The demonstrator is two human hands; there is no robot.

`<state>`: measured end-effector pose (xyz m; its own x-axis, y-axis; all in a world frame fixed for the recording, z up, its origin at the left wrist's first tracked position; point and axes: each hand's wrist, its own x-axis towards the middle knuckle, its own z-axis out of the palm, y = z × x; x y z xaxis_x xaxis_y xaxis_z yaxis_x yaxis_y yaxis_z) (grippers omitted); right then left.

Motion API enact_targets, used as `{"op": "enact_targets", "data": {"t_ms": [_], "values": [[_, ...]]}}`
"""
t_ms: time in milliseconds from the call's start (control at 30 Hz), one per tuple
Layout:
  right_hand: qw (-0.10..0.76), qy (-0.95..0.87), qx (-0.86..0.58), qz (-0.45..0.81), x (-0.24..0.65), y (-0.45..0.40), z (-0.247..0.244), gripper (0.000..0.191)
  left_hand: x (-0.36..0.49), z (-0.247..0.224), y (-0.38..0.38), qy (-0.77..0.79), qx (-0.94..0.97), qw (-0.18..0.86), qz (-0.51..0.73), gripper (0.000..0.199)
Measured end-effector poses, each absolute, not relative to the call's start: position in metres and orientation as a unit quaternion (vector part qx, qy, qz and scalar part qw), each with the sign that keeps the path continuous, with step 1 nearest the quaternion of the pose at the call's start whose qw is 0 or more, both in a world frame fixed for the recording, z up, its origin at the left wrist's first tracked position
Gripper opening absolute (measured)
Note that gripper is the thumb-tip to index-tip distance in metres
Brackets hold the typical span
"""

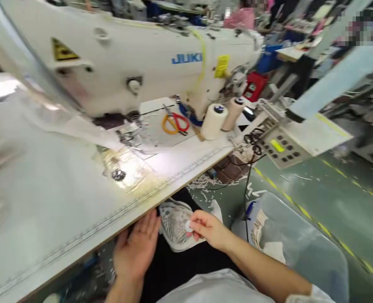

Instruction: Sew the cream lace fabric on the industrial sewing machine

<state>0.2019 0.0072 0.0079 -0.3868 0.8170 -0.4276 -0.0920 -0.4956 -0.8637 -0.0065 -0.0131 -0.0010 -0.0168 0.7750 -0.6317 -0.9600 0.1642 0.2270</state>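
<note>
Two bare hands are being held over a lap, below the edge of the white surface (60,181). A cup-shaped patterned cloth piece (173,221) is lying on the lap between them, away from the sewing machine (126,46). The work is looking partway done: the piece is already having its rounded shape and pale edge, but the small white disc (188,226) is seeming to be loose from it. How much is being left to do is not showing.

The right hand (207,229) is closing its fingers in a pinch on the disc, over the cloth piece; blur is hiding whether the two are touching. The left hand (136,248) is holding nothing that is showing. Its fingers are stretching out straight, palm up, beside the surface's edge.
</note>
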Motion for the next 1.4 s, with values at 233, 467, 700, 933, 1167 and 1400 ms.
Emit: {"op": "enact_targets", "data": {"t_ms": [233,467,700,933,1167,1400], "values": [[0.289,-0.381,-0.495,0.725,0.213,0.006,0.023,0.055,-0.008,-0.004,-0.052,0.267,-0.019,0.756,0.597,0.051],[0.314,-0.469,-0.468,0.68,0.217,0.002,0.026,0.048,-0.004,0.013,-0.055,0.246,-0.015,0.785,0.568,0.059],[0.396,-0.62,-0.45,0.507,0.223,-0.009,0.032,0.022,0.001,0.034,-0.049,0.39,-0.067,0.743,0.54,0.051],[0.406,-0.62,-0.45,0.499,0.228,-0.011,0.038,0.016,-0.039,0.058,-0.056,0.441,-0.057,0.585,0.678,0.044],[0.423,-0.615,-0.44,0.499,0.229,-0.011,0.036,0.011,-0.072,0.073,-0.064,0.429,-0.086,0.521,0.733,0.053],[0.456,-0.582,-0.393,0.546,0.227,-0.008,0.035,0.012,-0.059,0.036,-0.085,0.554,0.128,0.584,0.579,0.04]]}}
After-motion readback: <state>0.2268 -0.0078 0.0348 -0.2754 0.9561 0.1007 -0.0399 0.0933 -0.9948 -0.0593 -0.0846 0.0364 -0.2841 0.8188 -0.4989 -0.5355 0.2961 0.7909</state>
